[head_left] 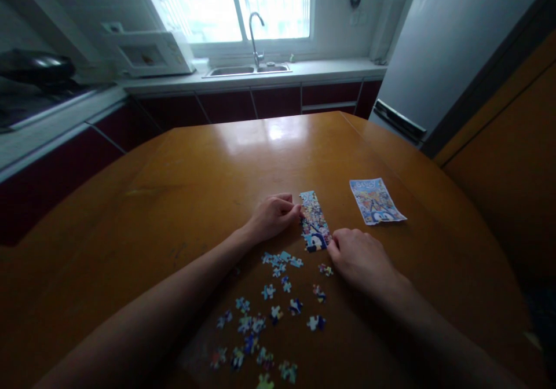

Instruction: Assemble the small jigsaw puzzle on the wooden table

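A partly assembled jigsaw puzzle [315, 218], a narrow upright strip with a blue and white figure at its near end, lies on the wooden table. At its left edge, my left hand [275, 215] is closed, thumb and forefinger pinched at the border; whatever is between the fingertips is too small to make out. My right hand [358, 256] rests with curled fingers against the strip's lower right corner, fingertips partly hidden. Loose light-blue jigsaw pieces [280, 260] lie just below the strip. Several more mixed-colour pieces [252, 324] are scattered nearer to me, between my forearms.
A creased picture sheet [377, 202] with a similar design lies right of the puzzle. The wooden table [208, 175] has a curved edge. Beyond it stand a counter with a sink [234, 71], a white microwave [147, 53], a pan [37, 68] at left and a fridge [452, 47] at right.
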